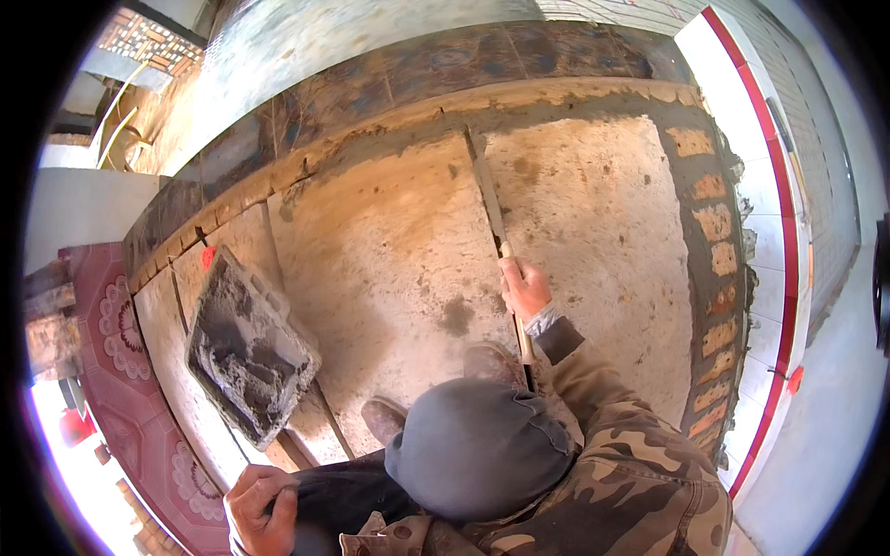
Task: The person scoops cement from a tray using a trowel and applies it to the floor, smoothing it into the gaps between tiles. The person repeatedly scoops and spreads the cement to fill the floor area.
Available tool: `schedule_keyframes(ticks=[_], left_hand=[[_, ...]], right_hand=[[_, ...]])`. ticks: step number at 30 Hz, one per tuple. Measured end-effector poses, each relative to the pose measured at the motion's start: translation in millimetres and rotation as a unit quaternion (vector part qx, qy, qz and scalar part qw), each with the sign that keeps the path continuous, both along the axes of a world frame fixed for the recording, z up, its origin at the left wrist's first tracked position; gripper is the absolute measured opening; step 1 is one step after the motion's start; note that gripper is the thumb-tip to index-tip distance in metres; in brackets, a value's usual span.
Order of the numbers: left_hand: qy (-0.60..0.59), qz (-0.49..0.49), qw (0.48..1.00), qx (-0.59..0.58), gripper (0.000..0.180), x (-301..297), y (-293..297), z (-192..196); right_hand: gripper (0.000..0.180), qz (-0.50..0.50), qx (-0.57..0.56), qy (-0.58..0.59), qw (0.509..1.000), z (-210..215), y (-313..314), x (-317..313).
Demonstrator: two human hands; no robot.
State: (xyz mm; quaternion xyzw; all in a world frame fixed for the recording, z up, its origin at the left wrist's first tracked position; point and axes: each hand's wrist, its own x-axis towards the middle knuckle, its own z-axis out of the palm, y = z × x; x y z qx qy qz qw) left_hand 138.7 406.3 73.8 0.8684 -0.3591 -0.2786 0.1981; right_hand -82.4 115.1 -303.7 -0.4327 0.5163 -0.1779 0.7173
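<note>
Right hand [527, 289] had its fingers clamped round a pale-handled tool [506, 250] over the gap [529, 376] running toward the slab surface's [399, 213] far edge, left hand [262, 510] curled shut beside the leg [348, 486]; even strokes in line seemed best.

A camouflage jacket [640, 454] is worn, patterned in browns, tan and black, with visible seams. The right hand [527, 289] is bare; at its wrist a pale inner cuff [541, 320] is edged by a dark brown outer cuff [560, 340]. The left hand [260, 508] is also bare. Dark grey, rounded cloth [477, 449] is creased at one side. Dusty brownish shoes [384, 420] are partly covered.
</note>
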Motion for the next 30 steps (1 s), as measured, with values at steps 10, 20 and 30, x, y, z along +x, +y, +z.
schedule_keyframes(ticks=[10, 20, 30], left_hand=[[0.007, -0.037, 0.999, -0.003, 0.012, 5, -5, -24], [0.019, -0.144, 0.977, -0.158, 0.015, 14, -10, -37], [-0.093, -0.191, 0.943, -0.256, 0.019, 17, 71, -39]], right_hand=[[0.040, 0.030, -0.333, 0.179, 0.925, -34, 16, 14], [0.035, 0.102, -0.080, 0.097, 0.987, 46, 19, -36], [0.026, 0.445, -0.390, -0.003, 0.806, 155, 52, 162]])
